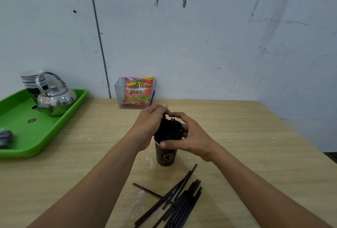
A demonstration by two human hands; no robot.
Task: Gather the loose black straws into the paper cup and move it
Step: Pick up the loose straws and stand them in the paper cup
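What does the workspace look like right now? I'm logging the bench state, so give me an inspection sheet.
Surface: pale wooden table, faint white smudges.
Job's things: brown paper cup upright, packed with black straws; loose black straws piled nearer the person.
Clutter: green plastic tray bearing a steel kettle and stacked paper cups; clear plastic box holding a red snack packet.
Grippers: left hand pinches one straw; right hand cups the bundle and rim.
Cables: nothing seen.
Surroundings: scuffed pale wall.
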